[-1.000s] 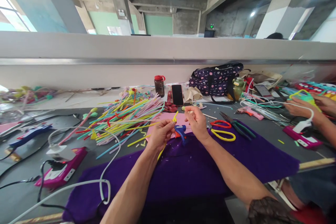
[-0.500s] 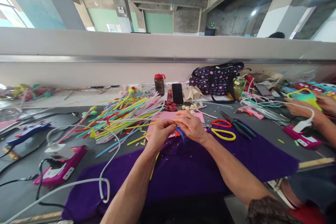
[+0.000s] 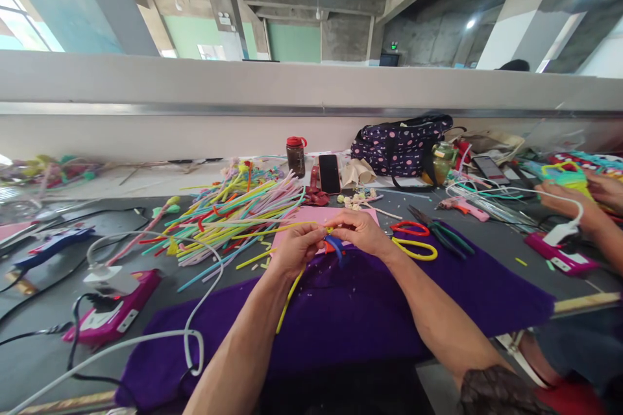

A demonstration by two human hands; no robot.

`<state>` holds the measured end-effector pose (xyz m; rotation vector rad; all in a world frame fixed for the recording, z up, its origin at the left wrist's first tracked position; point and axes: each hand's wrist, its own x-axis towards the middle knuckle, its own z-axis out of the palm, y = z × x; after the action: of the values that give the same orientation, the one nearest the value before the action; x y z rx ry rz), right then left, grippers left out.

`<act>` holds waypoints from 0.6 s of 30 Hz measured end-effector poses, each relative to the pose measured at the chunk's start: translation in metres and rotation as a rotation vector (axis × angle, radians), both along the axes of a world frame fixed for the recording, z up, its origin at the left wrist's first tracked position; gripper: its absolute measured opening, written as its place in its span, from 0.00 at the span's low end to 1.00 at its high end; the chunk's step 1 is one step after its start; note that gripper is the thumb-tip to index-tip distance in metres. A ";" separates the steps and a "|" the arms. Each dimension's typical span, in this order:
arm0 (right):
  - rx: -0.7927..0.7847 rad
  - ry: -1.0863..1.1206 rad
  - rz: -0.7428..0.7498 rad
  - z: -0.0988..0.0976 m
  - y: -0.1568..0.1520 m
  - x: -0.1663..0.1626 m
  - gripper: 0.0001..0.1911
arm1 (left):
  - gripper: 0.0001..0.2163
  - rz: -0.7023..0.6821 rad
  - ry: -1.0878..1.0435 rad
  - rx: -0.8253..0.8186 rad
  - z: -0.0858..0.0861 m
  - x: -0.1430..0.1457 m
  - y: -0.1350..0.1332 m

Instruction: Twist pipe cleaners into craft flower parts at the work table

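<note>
Right hand drawn slightly off left hand | fingers of both pinch yellow pipe cleaner | its tail hangs lower

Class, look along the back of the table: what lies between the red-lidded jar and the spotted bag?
Head view: a dark phone and a crumpled beige item lie between the jar and the bag.

A heap of coloured pipe cleaners is sprawling toward the tabletop's far edge, where a red-lidded jar, a phone and a spotted bag are standing, scissors lying nearby.
</note>
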<state>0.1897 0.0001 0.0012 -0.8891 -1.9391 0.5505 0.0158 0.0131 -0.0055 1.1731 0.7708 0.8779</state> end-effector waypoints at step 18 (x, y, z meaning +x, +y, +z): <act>-0.041 0.077 0.041 -0.001 0.001 0.004 0.06 | 0.12 0.010 -0.001 0.025 -0.010 0.005 0.002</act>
<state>0.1934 0.0015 -0.0002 -0.8440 -1.8858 0.6414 0.0206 0.0148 -0.0159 1.1918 0.7677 0.8986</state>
